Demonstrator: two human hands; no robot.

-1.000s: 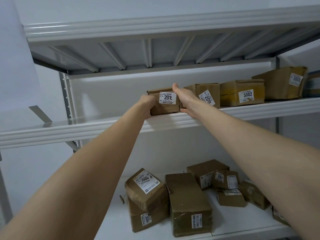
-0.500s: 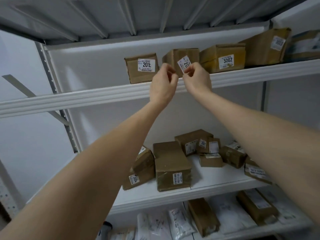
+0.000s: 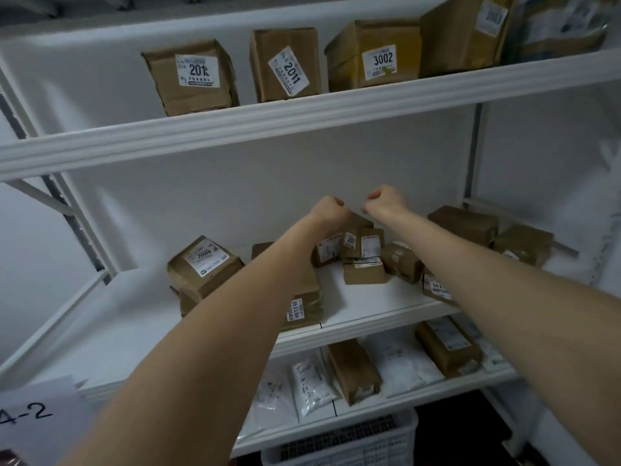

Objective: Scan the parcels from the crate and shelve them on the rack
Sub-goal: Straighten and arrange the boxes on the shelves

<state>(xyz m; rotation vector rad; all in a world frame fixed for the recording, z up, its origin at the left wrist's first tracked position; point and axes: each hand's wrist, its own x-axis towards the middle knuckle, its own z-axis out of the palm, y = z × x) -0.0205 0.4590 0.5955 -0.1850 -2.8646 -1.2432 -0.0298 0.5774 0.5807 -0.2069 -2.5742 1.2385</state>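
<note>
Reaching forward from the bottom of the view, two bare forearms stretch toward the rack (image 3: 134, 142). Nearest, in the lower left corner, a white paper sign (image 3: 33, 415) reads "4-2". At the bottom centre the white slotted crate (image 3: 339, 442) sits beneath the lowest shelf (image 3: 420, 398) in view; what it holds cannot be told. On that shelf lie white poly mailers (image 3: 309, 385) and two brown boxes (image 3: 353, 371), one between the mailers and one further right.

Above it, the middle shelf (image 3: 363, 297) carries a parcel marked 2004 (image 3: 205, 264) stacked on another at the left, and a long box labelled 55-3-3304 (image 3: 302, 304) partly hidden by the left forearm. A cluster of small cartons, among them one marked 2007 (image 3: 351, 243), sits toward the back. In front of this cluster the left hand (image 3: 327, 210) and the right hand (image 3: 386, 200) hang close together without touching, each curled into a fist with nothing in it.

Farthest up, the upper shelf (image 3: 437, 92) bears a row of parcels: one whose number begins 201 (image 3: 191, 75) at the left, then the 2011 box (image 3: 285, 65), the 3002 box (image 3: 373, 58) and a larger 3003 box (image 3: 470, 31), all upright near the front edge.
</note>
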